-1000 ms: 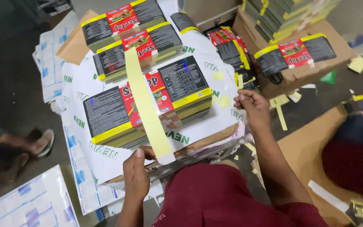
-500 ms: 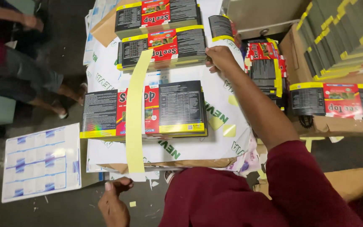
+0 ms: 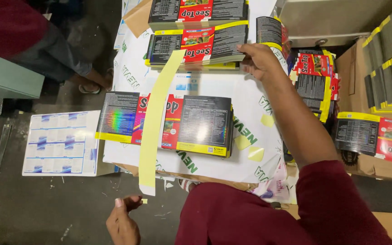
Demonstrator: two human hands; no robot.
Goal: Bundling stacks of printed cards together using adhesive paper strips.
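Right hand (image 3: 259, 59) is laid on the far stack (image 3: 198, 45) at the sheet's (image 3: 250, 113) far edge, fingers grasping its right end. Left hand (image 3: 123, 222) is loosely curled, empty, just below the strip's (image 3: 155, 122) near end. Risk judged: glossy black-red-yellow leaflets could slide and fan if tugged; the loose yellow strip could be dragged askew

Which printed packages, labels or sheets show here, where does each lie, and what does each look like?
Near carton stack: table centre, flat, black, red, yellow.
Far carton stack: at the right hand, same colours.
Yellow paper strip: long, draped over the near stack, above the left hand.
Label sheet: left, white with blue panels.
Right cartons: on a cardboard box.
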